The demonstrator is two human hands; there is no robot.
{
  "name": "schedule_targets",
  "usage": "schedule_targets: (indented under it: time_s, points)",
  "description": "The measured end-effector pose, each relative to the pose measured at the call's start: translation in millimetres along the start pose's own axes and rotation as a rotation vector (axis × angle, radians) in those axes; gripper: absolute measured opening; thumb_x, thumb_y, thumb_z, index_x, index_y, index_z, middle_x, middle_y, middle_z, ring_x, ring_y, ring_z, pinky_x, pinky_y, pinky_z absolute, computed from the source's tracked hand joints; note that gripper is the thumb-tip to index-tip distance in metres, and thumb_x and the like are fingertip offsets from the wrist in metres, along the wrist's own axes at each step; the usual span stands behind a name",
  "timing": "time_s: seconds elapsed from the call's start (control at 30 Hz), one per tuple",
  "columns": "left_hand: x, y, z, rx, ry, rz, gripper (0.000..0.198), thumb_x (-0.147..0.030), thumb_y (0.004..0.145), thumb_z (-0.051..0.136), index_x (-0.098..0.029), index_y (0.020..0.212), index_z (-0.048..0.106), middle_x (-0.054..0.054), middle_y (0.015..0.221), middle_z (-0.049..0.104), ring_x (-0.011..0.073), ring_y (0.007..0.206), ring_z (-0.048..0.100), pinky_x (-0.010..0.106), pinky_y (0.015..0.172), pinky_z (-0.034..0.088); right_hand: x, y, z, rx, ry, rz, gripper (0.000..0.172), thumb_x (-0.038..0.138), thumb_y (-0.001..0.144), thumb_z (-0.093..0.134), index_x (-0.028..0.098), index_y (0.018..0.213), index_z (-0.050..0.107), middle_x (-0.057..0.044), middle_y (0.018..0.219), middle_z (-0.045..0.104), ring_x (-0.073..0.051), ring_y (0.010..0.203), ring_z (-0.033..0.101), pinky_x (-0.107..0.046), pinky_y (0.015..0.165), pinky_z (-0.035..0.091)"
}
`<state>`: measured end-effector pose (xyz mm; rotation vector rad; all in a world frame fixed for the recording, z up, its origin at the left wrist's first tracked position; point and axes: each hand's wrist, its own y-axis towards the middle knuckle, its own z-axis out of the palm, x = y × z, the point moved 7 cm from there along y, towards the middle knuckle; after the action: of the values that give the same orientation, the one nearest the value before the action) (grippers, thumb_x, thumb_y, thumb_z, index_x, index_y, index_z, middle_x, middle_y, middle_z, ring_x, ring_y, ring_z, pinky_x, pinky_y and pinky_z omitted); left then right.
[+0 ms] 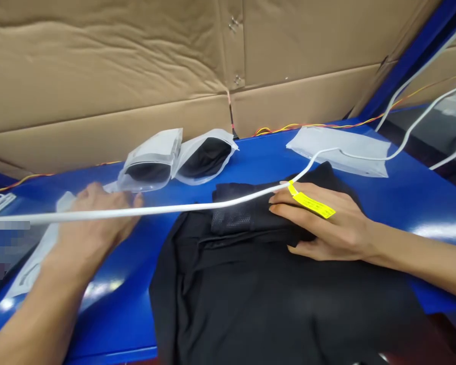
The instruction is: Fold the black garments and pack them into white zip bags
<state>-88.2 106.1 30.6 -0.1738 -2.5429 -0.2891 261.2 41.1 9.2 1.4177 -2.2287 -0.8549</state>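
A folded black garment (pixel 258 213) with a mesh panel lies on the blue table, with loose black fabric (pixel 269 299) spreading toward me. My right hand (pixel 323 220) rests on it, fingers flat and apart from any grip. A white cable (pixel 175 206) crosses the view above both hands, and its yellow tag (pixel 311 204) lies over my right fingers. My left hand (pixel 99 218) sits at the left on a white plastic bag (pixel 41 253). Its curled fingers are partly behind the cable, so any grip on the bag is hidden.
Two clear-and-white pouches with black contents (pixel 150 165) (pixel 205 157) stand at the table's back edge. A flat white bag (pixel 338 149) lies to the right. Cardboard sheets (pixel 110 66) line the back, with orange-yellow wires (pixel 319 126) along them. More white cable (pixel 414 121) hangs at the right.
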Motion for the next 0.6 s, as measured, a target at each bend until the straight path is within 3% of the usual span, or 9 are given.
schedule_targets:
  time_s: [0.13, 0.23, 0.47, 0.6]
  points:
    - [2.2, -2.3, 14.7, 0.002, -0.044, 0.038, 0.058, -0.047, 0.107, 0.031, -0.021, 0.065, 0.061, 0.007, 0.061, 0.065, 0.0294, 0.065, 0.069, 0.038, 0.064, 0.051, -1.6, -1.1, 1.0, 0.013, 0.023, 0.027, 0.044, 0.028, 0.091, 0.07, 0.015, 0.132, 0.061, -0.017, 0.125, 0.074, -0.034, 0.127, 0.069, -0.05, 0.104, 0.061]
    - [-4.3, -4.1, 11.7, -0.02, -0.08, 0.073, 0.053, -0.039, 0.107, 0.033, -0.024, 0.061, 0.052, 0.006, 0.059, 0.064, 0.0279, 0.06, 0.068, 0.036, 0.058, 0.043, -1.1, 0.5, 0.8, 0.016, 0.047, 0.028, 0.045, 0.024, 0.088, 0.073, 0.014, 0.131, 0.062, -0.018, 0.124, 0.074, -0.033, 0.126, 0.068, -0.049, 0.107, 0.06]
    - [-13.9, -13.2, -26.1, -0.133, -0.174, 0.027, 0.042, -0.029, 0.102, 0.044, -0.022, 0.061, 0.053, 0.003, 0.051, 0.049, 0.0223, 0.043, 0.051, 0.03, 0.054, 0.026, -2.4, 0.6, 1.8, 0.003, 0.077, 0.001, 0.042, 0.022, 0.088, 0.071, 0.014, 0.128, 0.064, -0.017, 0.124, 0.073, -0.032, 0.129, 0.067, -0.048, 0.109, 0.059]
    - [-38.8, -18.1, -52.6, -0.252, -0.381, 0.111, 0.038, -0.029, 0.101, 0.053, -0.021, 0.065, 0.062, 0.002, 0.051, 0.051, 0.0189, 0.042, 0.044, 0.027, 0.052, 0.018, -3.5, 0.4, 3.5, 0.005, 0.081, -0.018, 0.042, 0.022, 0.089, 0.071, 0.013, 0.129, 0.062, -0.017, 0.123, 0.074, -0.032, 0.127, 0.068, -0.05, 0.109, 0.06]
